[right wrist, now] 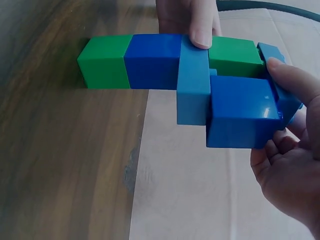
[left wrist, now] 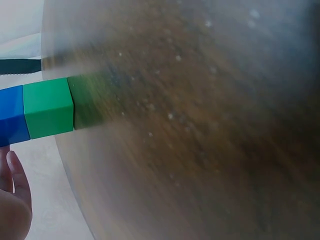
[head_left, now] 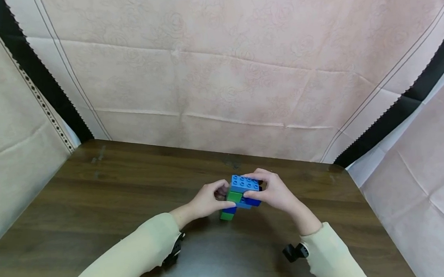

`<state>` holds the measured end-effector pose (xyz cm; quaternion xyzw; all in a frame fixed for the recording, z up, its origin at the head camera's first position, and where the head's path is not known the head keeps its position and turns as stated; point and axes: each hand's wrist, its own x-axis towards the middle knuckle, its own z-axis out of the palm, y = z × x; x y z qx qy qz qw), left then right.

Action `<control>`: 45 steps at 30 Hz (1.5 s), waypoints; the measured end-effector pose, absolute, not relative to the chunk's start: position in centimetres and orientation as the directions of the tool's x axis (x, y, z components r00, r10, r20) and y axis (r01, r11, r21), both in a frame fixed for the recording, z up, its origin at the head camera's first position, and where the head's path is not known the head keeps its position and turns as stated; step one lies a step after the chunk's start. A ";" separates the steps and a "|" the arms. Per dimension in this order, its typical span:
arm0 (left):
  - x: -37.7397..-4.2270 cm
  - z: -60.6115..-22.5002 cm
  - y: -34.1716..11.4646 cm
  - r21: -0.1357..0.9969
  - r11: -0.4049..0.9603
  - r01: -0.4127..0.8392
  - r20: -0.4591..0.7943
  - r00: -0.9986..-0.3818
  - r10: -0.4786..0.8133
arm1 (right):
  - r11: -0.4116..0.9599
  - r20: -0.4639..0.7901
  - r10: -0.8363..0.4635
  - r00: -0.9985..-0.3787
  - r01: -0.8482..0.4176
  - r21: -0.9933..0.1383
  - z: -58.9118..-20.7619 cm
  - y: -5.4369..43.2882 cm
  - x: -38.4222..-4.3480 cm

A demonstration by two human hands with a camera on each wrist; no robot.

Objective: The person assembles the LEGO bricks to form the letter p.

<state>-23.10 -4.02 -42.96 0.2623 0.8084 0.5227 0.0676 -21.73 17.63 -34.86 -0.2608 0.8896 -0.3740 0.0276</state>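
Note:
A stack of toy building bricks stands on the brown table in front of me. Its bottom is a green brick (right wrist: 102, 62), then a dark blue brick (right wrist: 152, 60) and a flat light blue brick (right wrist: 194, 87). Above these sit a green brick (right wrist: 234, 56) and a dark blue brick (right wrist: 241, 111) side by side. My left hand (head_left: 208, 200) grips the stack around its middle, thumb on the near side. With thumb and fingers my right hand (head_left: 274, 191) pinches the top light blue brick (head_left: 244, 183); studs show in a narrow gap beneath it.
The brown wooden table (head_left: 132, 183) reaches back to a pale patterned cloth (head_left: 218, 78). Cloth also hangs on both sides, with black strips (head_left: 43, 73) at the corners. A black wrist device (head_left: 295, 252) sits at the right sleeve.

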 end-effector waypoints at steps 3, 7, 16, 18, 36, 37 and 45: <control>-23.1 -42.9 -4.2 0.887 0.304 0.347 0.163 -0.852 0.497 | 0.603 0.144 -0.493 -0.858 -0.456 -0.654 -34.6 17.1 -21.7; -23.1 -42.9 -4.3 0.888 0.301 0.347 0.161 -0.848 0.505 | 0.634 0.137 -0.498 -0.856 -0.467 -0.617 -34.3 16.8 -21.6; -23.0 -42.6 -4.3 0.882 0.325 0.340 0.150 -0.859 0.490 | 0.651 0.103 -0.482 -0.870 -0.434 -0.623 -34.2 16.8 -21.6; -23.0 -42.6 -4.2 0.881 0.337 0.332 0.140 -0.864 0.483 | 0.654 0.098 -0.477 -0.874 -0.427 -0.625 -34.2 16.9 -21.5; -22.9 -42.7 -4.2 0.882 0.337 0.330 0.137 -0.864 0.485 | 0.653 0.108 -0.467 -0.878 -0.425 -0.627 -34.2 16.7 -21.5; -22.9 -42.8 -4.2 0.881 0.338 0.331 0.139 -0.864 0.483 | 0.651 0.109 -0.469 -0.877 -0.426 -0.628 -34.2 16.7 -21.5; -22.9 -42.7 -4.4 0.874 0.338 0.349 0.154 -0.859 0.489 | 0.631 0.079 -0.506 -0.859 -0.431 -0.646 -34.0 16.6 -21.3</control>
